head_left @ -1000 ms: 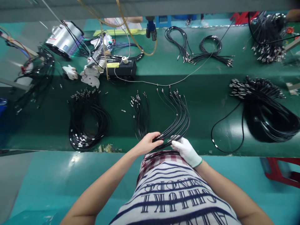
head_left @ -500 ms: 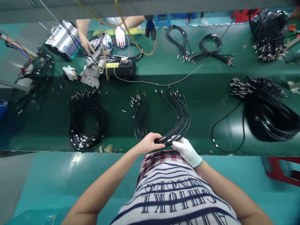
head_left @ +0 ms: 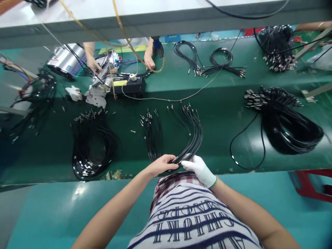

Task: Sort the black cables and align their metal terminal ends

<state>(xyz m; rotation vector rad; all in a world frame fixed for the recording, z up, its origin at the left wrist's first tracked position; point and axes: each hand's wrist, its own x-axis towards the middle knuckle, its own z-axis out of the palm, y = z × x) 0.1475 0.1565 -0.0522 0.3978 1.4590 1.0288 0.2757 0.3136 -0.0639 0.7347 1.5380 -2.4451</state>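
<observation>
A bundle of thin black cables [head_left: 195, 138] with metal connector ends lies bent on the green bench, its lower part drawn to the near edge. My bare left hand [head_left: 163, 165] is closed round that bundle, thumb above and fingers below. Just to the right, my right hand [head_left: 199, 167], in a white glove, pinches the same cables near their bend. Another part of the bundle [head_left: 151, 138] fans out to the left with its tips pointing away from me. Some cable hangs over my lap below the bench edge.
A looped cable pile [head_left: 94, 148] sits on the left, a larger one [head_left: 290, 128] on the right. Across the bench, a co-worker's hands [head_left: 149, 60] work near a black box [head_left: 129, 87]. A grey shelf beam [head_left: 181, 29] crosses overhead. Yellow tubes hang from above.
The camera view has tilted, showing more of the overhead shelf. Both my hands keep hold of the cables, now slightly closer together. The co-worker's one hand has shifted right.
</observation>
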